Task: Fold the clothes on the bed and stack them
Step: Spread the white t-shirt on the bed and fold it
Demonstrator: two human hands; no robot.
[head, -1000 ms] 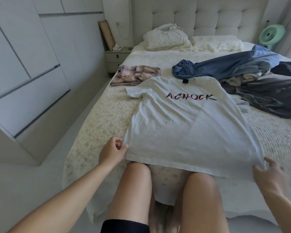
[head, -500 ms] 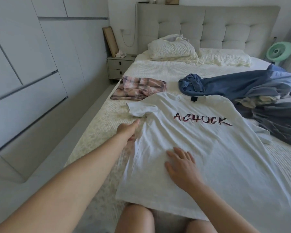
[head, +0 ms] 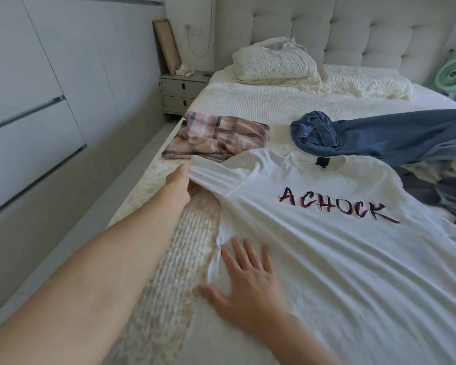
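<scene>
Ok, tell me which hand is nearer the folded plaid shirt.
Left. The left hand holds the white T-shirt's sleeve just below the plaid shirt. The right hand presses flat on the T-shirt's side, farther down the bed.

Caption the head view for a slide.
Left hand lifts the white T-shirt sleeve while right hand presses it flat on the bed.

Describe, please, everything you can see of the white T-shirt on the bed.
The white T-shirt lies front up on the bed, thin, soft-looking fabric, with "ACHOCK" lettered in dark red and black across the chest and a black label inside the neck. The left hand grips its sleeve and lifts it off the cover; the right hand presses flat on its side. Its collar nearly meets a crumpled blue shirt.
</scene>
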